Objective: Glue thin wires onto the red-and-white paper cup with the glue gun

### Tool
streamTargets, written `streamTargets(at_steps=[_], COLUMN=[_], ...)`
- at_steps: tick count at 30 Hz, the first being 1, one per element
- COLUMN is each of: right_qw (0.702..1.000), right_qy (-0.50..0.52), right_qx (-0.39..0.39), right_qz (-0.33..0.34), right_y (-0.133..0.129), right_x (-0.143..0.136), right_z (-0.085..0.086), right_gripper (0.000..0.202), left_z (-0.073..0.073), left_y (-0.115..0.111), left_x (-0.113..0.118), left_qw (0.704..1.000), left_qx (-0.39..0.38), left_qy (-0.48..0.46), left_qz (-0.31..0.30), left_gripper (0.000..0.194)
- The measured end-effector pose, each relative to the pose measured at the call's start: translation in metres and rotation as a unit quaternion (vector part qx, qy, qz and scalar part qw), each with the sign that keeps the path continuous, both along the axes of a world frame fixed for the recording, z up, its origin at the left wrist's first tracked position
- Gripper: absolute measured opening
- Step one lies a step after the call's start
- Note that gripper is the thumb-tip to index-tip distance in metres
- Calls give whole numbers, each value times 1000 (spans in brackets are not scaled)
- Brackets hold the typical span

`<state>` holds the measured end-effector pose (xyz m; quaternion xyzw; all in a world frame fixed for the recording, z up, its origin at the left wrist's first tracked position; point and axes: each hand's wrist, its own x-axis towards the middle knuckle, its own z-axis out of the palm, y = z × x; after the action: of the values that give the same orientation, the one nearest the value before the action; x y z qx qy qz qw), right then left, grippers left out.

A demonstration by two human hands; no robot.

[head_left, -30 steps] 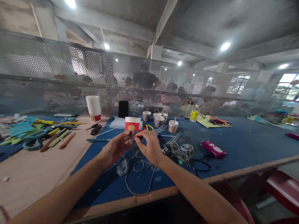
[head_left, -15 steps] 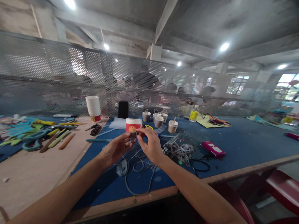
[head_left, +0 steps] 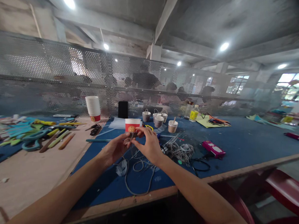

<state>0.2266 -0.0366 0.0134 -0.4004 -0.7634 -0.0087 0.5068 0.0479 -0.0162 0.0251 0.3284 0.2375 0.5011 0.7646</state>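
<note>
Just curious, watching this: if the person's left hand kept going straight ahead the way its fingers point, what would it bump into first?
Probably the right hand, which its fingertips already meet over the thin wire. Past that, likely the red-and-white paper cup, though depth is hard to judge.

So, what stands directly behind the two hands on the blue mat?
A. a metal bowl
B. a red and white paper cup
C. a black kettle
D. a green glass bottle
B: the red and white paper cup stands upright on the blue mat just beyond the left hand and the right hand, whose fingertips meet in front of it.
</note>
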Motion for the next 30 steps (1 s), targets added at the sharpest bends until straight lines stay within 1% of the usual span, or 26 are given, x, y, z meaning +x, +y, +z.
streamTargets(at_steps=[4,10,13,16,17,19,21,22,23,25,27,30], right_qw=[1000,1000,1000,999,998,993,976,960,939,914,896,878], right_qy=[-14,-6,16,26,22,-5,-52,-92,-137,-179,-202,-217], right_qx=[-2,0,10,0,-13,-76,-157,-196,-240,-290,-327,-367], right_qz=[5,31,20,-27,-48,-86,-143,-178,-205,-221,-221,-217], right_y=[0,-2,1,8,11,18,24,27,29,33,36,43], right_x=[0,0,6,26,35,55,75,83,91,100,103,99], right_z=[-1,-1,7,21,26,35,39,39,37,30,20,9], right_gripper=[42,42,36,20,16,12,16,19,20,24,33,49], left_z=[3,2,2,4,5,5,6,6,6,5,5,3], left_y=[0,1,2,3,3,3,2,2,2,2,3,4], left_x=[-1,-3,-4,-5,-5,-6,-7,-7,-7,-8,-8,-8], left_qw=[1000,999,999,998,998,998,997,998,998,998,998,998], left_qx=[-15,-19,-34,-42,-39,-43,-43,-41,-40,-41,-44,-43], left_qy=[-10,-15,-12,-8,-8,-5,-8,-9,-10,-10,-11,-15], left_qz=[9,30,38,47,47,50,56,56,56,51,49,42], left_gripper=[18,18,16,13,12,13,15,15,16,15,15,13])
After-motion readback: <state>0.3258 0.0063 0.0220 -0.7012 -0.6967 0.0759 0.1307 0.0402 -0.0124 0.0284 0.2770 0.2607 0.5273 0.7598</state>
